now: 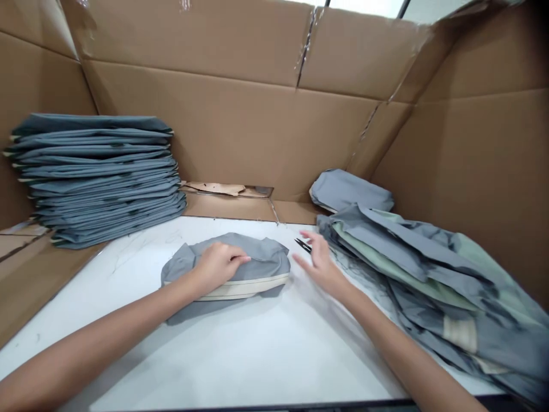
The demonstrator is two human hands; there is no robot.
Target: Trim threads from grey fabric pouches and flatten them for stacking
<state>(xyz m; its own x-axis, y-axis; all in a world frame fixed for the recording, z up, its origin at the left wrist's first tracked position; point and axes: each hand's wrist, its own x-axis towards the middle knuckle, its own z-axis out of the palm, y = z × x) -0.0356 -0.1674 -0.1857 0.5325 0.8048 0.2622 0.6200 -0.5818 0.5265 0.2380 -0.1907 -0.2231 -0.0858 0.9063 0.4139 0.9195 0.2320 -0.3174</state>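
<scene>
A grey fabric piece (261,257) with a stitched cream band along its near side lies crumpled on the white tabletop. My left hand (221,264) rests on top of it, thumb and fingers pinched together on the cloth. To the right of the fabric, my right hand (319,264) is slightly blurred, its thumb and fingers spread apart. Small black thread snips (302,245) show between those fingers, points toward the left. Their rear end is hidden behind the hand, and no firm grip on them can be seen.
Folded blue-grey fabric pieces (107,177) form a tall stack at the left. A loose heap of grey and green fabric (429,269) covers the right side, with another grey piece (349,191) behind it. Cardboard walls (214,126) enclose the white table (240,360).
</scene>
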